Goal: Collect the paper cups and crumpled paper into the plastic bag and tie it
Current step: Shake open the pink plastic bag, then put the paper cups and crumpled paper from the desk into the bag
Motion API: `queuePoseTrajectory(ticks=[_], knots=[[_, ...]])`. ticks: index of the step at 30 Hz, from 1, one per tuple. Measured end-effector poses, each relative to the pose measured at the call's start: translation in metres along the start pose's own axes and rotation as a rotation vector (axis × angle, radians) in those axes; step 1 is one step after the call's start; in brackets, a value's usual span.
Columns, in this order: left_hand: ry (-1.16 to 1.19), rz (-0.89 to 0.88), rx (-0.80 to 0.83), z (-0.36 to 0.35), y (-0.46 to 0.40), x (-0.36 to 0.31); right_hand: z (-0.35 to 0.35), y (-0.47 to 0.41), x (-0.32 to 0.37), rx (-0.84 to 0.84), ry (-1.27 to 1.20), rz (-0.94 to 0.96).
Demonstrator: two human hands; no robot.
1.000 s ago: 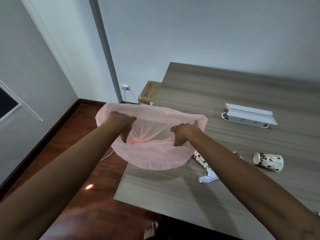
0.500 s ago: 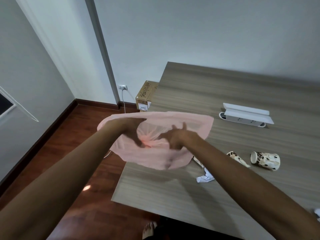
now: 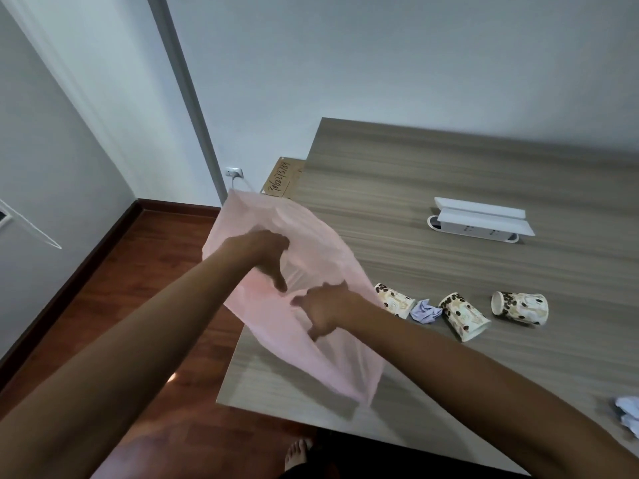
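**Pink bag held over the table corner**

The pink plastic bag [image 3: 311, 271] is gripped at its mouth by the left hand [image 3: 262, 252] and right hand [image 3: 323, 311], fingers curled into the film. Three paper cups [image 3: 463, 316] and crumpled paper [image 3: 426, 311] are seen lying on the table [image 3: 449, 174] just beside the bag.

You face pale walls [image 3: 380, 57]; wood-grain table [image 3: 432, 174]; red-brown floor [image 3: 138, 288]; outlet [image 3: 234, 172] beside a grey post [image 3: 186, 98].
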State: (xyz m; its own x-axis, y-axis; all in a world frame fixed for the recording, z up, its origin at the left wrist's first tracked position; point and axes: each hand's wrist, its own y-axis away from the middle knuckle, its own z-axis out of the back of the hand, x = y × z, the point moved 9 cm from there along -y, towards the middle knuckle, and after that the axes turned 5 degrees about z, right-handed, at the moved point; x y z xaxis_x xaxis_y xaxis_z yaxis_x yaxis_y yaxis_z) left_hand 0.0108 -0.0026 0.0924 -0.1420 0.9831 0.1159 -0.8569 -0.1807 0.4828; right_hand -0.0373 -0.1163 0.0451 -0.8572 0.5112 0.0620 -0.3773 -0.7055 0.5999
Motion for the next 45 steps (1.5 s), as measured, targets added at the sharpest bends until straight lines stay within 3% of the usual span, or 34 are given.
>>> queuePoseTrajectory(ticks=[7,10,15,18,21,24,26,28,30,34,37,39,43,45], knots=[[-0.229,0.0,0.383,-0.059,0.01,0.013,-0.023,-0.001,-0.072,0.149,-0.113,-0.426],[-0.304,-0.004,0.516,-0.066,0.021,0.027,-0.025,-0.002,-0.09,0.172,-0.13,-0.503],[-0.222,-0.122,0.514,-0.056,0.033,0.013,-0.022,-0.011,-0.095,0.134,-0.181,-0.441],[0.121,-0.229,0.369,-0.027,0.037,-0.01,-0.013,0.0,-0.074,0.156,-0.199,-0.341],[0.414,-0.322,-0.039,0.028,0.039,-0.025,-0.007,0.012,-0.035,0.19,-0.26,-0.09],[0.269,-0.297,-0.674,0.08,0.062,-0.03,-0.017,0.028,-0.01,0.253,-0.384,0.044],[0.101,-0.238,-0.979,0.09,0.077,-0.033,-0.026,0.034,-0.001,0.267,-0.408,0.097],[-0.03,-0.155,-1.047,0.092,0.075,-0.036,-0.034,0.039,0.001,0.261,-0.405,0.116],[-0.092,-0.152,-0.954,0.09,0.062,-0.04,-0.037,0.043,0.001,0.23,-0.442,0.129],[0.244,0.058,-0.7,0.09,0.041,-0.008,-0.033,0.045,-0.011,0.021,-0.615,0.152],[0.421,0.211,-0.75,0.097,0.045,0.021,-0.007,0.06,-0.027,-0.258,-0.771,0.178],[0.487,0.268,-0.783,0.099,0.048,0.037,0.016,0.077,-0.049,-0.56,-0.849,0.163],[0.588,0.293,-0.803,0.09,0.049,0.06,0.026,0.122,-0.122,-1.15,-1.04,-0.052],[0.607,0.289,-0.811,0.083,0.049,0.063,0.007,0.137,-0.16,-1.322,-1.059,-0.267]])
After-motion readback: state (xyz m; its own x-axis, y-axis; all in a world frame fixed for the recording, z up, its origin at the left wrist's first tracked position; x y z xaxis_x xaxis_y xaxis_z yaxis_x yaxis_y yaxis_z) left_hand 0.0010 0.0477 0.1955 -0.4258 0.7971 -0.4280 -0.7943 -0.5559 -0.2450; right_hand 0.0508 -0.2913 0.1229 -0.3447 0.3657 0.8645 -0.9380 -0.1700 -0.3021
